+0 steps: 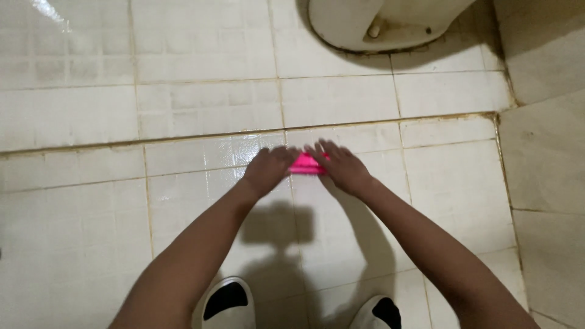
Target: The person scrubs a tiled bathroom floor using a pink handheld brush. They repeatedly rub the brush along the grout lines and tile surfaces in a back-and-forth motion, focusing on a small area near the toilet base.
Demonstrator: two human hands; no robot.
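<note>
Nearest the camera, two white slip-on shoes (226, 303) with dark openings stood on the wet tiled floor (73, 244), cut off by the lower edge of the view, and the shadow of the person fell on the tiles between the bare forearms. Further out, the left hand (268, 170) and the right hand (341, 166) pressed down on a bright pink brush (306, 164) that lay on the floor near the middle of the view, just short of a brown grout line. Its long axis ran left to right between the hands. Each hand's fingers were curled over one end, grasping it, so both ends and any bristles were hidden. At the far edge, the white base of a toilet (378, 27) was cut off by the frame.
</note>
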